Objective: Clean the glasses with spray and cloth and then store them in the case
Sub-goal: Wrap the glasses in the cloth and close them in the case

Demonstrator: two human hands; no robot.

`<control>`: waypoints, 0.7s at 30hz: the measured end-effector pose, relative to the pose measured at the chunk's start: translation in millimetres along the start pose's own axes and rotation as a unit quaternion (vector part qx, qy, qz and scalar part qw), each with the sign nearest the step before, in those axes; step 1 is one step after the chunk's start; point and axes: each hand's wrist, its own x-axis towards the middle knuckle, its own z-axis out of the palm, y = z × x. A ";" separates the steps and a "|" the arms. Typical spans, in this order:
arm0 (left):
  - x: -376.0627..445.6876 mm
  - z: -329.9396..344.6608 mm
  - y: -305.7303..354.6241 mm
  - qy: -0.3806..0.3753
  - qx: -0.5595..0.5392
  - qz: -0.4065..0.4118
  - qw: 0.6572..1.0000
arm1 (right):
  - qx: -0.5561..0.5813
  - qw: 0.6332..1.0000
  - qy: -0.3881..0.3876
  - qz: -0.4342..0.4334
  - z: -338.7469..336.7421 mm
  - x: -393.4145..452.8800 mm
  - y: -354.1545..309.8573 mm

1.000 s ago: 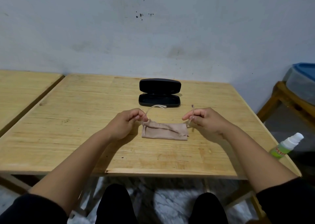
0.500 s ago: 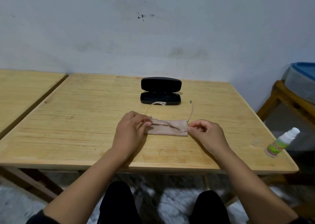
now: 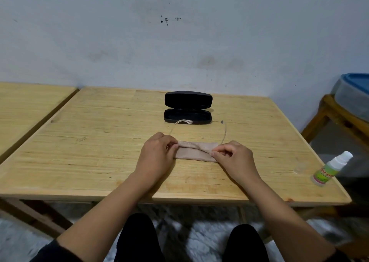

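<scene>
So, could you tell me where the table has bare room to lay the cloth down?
The wide bare stretch of table left of the left hand is free. Bare wood also lies between the right hand and the spray bottle. It is crowded around the cloth, glasses and case.

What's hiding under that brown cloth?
The glasses: two clear arms poke out from the cloth toward the black case. The lenses and front frame are covered, so they cannot be seen.

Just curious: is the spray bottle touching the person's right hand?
Apart. The head view shows the spray bottle at the table's right edge, with bare wood between it and the right hand.
</scene>
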 end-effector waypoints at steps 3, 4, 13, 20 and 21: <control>-0.4 -4.4 1.4 0.006 -0.020 -0.007 1.000 | -0.007 1.000 -0.006 -0.004 0.3 1.5 0.3; -0.7 -5.8 1.4 0.008 -0.022 -0.010 1.000 | -0.011 1.000 -0.007 -0.005 0.9 2.1 0.5; -3.7 -14.8 -1.4 0.003 -0.032 -0.011 0.999 | -0.030 0.999 -0.019 -0.029 5.2 -1.9 0.1; -7.4 -22.2 -3.1 -0.006 -0.039 -0.006 0.999 | -0.029 0.998 0.004 -0.052 2.6 -0.8 -3.7; -8.9 -23.4 -4.0 -0.011 -0.038 -0.004 0.999 | -0.028 0.998 0.003 -0.055 1.3 -1.6 -4.3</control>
